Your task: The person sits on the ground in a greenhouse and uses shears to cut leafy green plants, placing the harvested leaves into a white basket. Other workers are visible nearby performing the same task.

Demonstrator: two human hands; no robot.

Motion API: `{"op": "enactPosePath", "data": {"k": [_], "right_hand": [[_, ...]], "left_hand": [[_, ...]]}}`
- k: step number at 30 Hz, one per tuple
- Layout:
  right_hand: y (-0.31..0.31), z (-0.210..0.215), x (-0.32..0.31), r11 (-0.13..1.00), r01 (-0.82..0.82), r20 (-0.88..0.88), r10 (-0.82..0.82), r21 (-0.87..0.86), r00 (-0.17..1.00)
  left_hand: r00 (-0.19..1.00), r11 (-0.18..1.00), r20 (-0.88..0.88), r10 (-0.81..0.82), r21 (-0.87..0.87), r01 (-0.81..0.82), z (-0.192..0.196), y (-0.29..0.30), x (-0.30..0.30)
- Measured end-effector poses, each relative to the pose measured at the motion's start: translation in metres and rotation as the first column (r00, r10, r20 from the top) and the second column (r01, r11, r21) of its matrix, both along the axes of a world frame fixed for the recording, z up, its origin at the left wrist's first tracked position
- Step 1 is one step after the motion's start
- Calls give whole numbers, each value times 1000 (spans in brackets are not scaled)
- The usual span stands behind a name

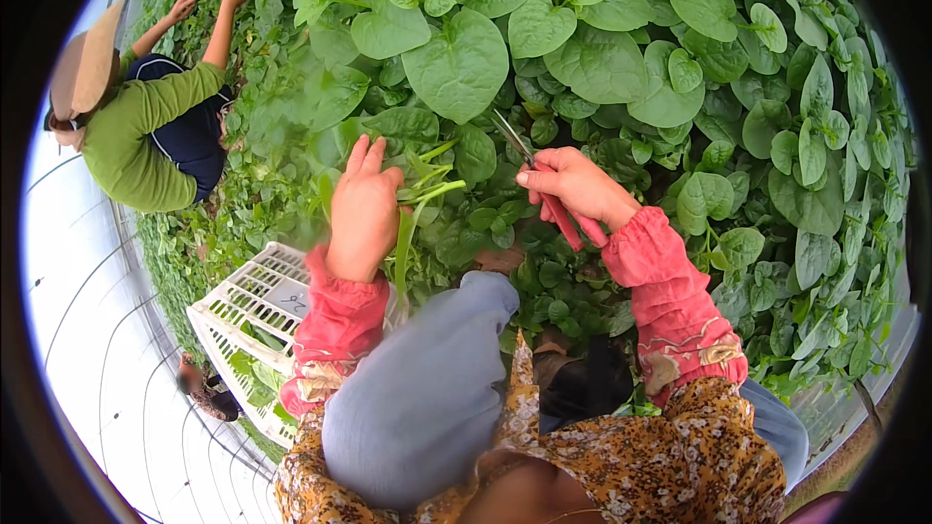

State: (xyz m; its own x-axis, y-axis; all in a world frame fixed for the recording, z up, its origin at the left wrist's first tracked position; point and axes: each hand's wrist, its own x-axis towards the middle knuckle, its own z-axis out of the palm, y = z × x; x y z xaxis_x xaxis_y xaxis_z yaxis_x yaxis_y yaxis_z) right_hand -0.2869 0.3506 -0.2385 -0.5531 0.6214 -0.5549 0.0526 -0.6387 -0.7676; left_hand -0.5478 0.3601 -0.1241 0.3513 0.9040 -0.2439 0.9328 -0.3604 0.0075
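Observation:
Several cut leafy green stems [434, 186] are gathered in my left hand [364, 209], which is closed round them with the cut ends pointing right. In my right hand [573, 189] I grip scissors with red handles [561, 223]; the metal blades [511, 136] point up and away toward the leaves. Broad round green leaves [456, 66] grow densely just beyond both hands. Red sleeve covers reach to both wrists. The leaf tops of the held bunch are partly blurred on the left.
A white plastic crate [254, 296] with greens inside stands by my left forearm. At the far left a person in a green top [146, 136] crouches, reaching into the plants; another person [206, 393] is farther back. My knee [417, 378] rises between my arms.

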Motion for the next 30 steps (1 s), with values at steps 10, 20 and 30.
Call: {"op": "enactPosePath", "data": {"k": [10, 20, 30], "right_hand": [[-3, 14, -30, 991, -89, 35, 93, -98, 995], [-13, 23, -31, 996, 42, 77, -36, -80, 996], [-5, 0, -17, 986, 105, 99, -93, -130, 991]], "left_hand": [[355, 744, 780, 515, -202, -637, 63, -59, -49], [605, 742, -444, 661, 502, -443, 229, -267, -277], [868, 953, 395, 300, -167, -253, 146, -87, -60]]}}
